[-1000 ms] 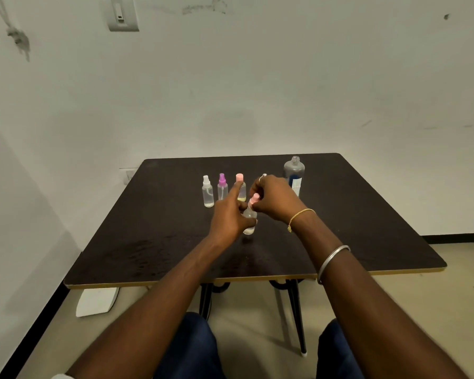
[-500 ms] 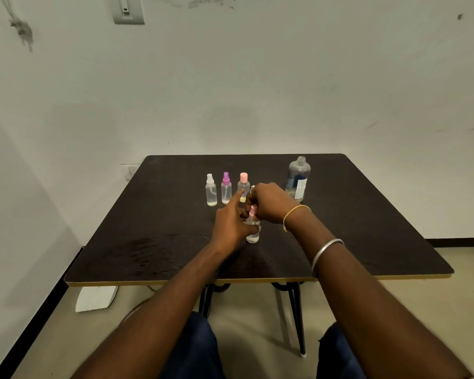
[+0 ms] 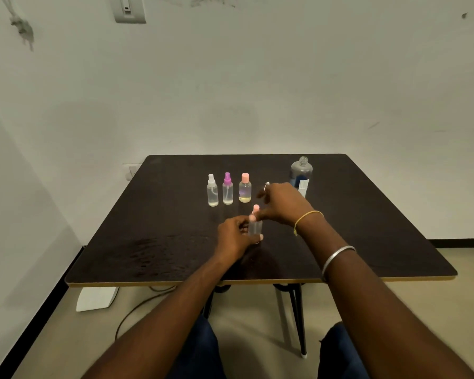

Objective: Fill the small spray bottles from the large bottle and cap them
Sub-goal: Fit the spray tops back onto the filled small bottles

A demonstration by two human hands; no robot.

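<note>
Left hand (image 3: 231,237), seemingly half-closed, around pink-capped spray bottle (image 3: 255,227)

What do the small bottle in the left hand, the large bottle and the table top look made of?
The small bottle is probably clear plastic: the dark table shows through it. Its pink cap looks like opaque matte plastic. The large bottle seems translucent grey plastic, with a threaded open neck. The table top is a dark semi-gloss board; its pale edge band suggests laminate, but the core is hidden.

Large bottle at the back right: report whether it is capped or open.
Open. The large bottle shows a bare threaded neck, no cap.
</note>
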